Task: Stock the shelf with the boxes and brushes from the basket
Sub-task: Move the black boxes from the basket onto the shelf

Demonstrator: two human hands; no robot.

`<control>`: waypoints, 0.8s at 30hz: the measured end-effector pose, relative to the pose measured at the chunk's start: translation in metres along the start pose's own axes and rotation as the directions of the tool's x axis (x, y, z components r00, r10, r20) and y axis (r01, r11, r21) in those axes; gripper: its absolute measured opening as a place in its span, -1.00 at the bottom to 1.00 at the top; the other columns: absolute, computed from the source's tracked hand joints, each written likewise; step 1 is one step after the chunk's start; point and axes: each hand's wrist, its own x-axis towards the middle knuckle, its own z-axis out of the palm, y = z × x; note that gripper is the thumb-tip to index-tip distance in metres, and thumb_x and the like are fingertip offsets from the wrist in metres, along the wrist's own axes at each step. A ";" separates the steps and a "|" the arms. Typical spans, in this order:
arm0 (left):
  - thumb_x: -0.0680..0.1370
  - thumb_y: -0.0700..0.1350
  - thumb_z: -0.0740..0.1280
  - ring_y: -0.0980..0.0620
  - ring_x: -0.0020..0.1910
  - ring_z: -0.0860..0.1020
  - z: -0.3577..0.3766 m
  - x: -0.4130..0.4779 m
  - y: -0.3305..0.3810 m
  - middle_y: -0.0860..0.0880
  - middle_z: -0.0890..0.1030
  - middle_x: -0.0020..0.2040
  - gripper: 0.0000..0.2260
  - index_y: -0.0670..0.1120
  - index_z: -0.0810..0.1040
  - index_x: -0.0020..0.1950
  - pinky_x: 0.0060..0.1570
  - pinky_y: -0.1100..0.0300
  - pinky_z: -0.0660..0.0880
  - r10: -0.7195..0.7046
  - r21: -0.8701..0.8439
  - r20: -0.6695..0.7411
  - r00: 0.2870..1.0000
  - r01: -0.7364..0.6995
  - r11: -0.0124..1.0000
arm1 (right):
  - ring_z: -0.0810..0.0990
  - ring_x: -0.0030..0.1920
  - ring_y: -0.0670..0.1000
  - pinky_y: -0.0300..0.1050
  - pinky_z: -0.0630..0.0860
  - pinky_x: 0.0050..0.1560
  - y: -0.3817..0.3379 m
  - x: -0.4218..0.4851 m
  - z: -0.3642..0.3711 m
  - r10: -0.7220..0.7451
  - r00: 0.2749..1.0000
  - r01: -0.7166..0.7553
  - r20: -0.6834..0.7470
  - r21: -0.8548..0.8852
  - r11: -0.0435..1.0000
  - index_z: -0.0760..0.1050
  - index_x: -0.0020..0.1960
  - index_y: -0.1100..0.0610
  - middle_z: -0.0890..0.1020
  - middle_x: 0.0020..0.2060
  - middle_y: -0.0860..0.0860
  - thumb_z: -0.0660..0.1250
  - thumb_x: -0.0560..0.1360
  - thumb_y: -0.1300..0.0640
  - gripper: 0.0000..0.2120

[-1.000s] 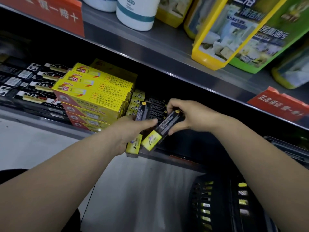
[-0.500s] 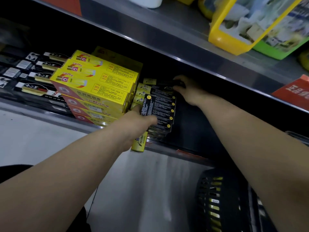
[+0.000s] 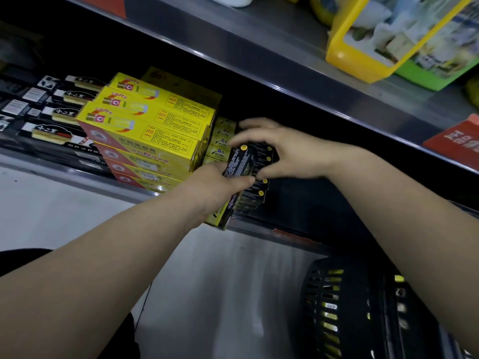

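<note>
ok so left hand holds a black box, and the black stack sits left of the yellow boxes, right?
No. The head view shows the left hand holding a black box, but the black stack sits right of the yellow boxes, not left.

We see the lower metal shelf [image 3: 77, 177] carrying black brush packs [image 3: 49, 130] at its left, stacked yellow boxes [image 3: 145, 133] beside them, and small black boxes [image 3: 255, 200] stacked just right of those.
</note>
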 end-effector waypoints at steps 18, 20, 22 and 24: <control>0.53 0.02 0.33 -0.09 0.39 0.30 0.008 -0.008 0.001 -0.10 0.30 0.45 -0.38 -0.09 0.13 0.49 0.32 0.06 0.28 0.251 0.682 0.126 0.960 -0.267 0.681 | 0.49 0.16 0.14 -0.20 0.33 -0.04 0.051 -0.018 0.004 0.376 0.826 -0.436 -0.419 -0.053 0.899 0.21 0.44 0.03 0.46 0.28 0.11 0.22 0.57 0.06 -0.54; 0.56 0.05 0.27 -0.07 0.46 0.18 0.008 -0.007 0.000 -0.06 0.20 0.51 -0.46 -0.05 0.21 0.48 0.38 0.10 0.15 0.245 0.756 0.185 0.952 -0.297 0.584 | 0.47 0.17 0.16 -0.18 0.31 -0.06 0.061 0.006 0.004 0.433 0.771 -0.500 -0.468 -0.021 0.866 0.17 0.45 0.00 0.42 0.31 0.10 0.17 0.59 0.09 -0.55; 0.56 0.09 0.23 -0.08 0.50 0.08 0.007 -0.005 -0.001 -0.03 0.13 0.54 -0.49 -0.01 0.23 0.48 0.43 0.10 0.04 0.207 0.805 0.219 0.954 -0.296 0.514 | 0.46 0.18 0.14 -0.16 0.32 -0.05 0.068 0.030 0.004 0.477 0.735 -0.530 -0.482 0.031 0.847 0.16 0.46 -0.03 0.40 0.33 0.09 0.11 0.61 0.17 -0.56; 0.56 0.11 0.23 -0.09 0.50 0.05 0.007 -0.002 -0.003 -0.03 0.11 0.55 -0.48 0.01 0.23 0.48 0.44 0.09 -0.01 0.177 0.835 0.223 0.959 -0.281 0.472 | 0.43 0.16 0.06 -0.19 0.31 -0.02 0.071 0.050 0.007 0.501 0.741 -0.514 -0.448 0.101 0.852 0.20 0.45 0.01 0.39 0.33 0.10 0.06 0.61 0.25 -0.57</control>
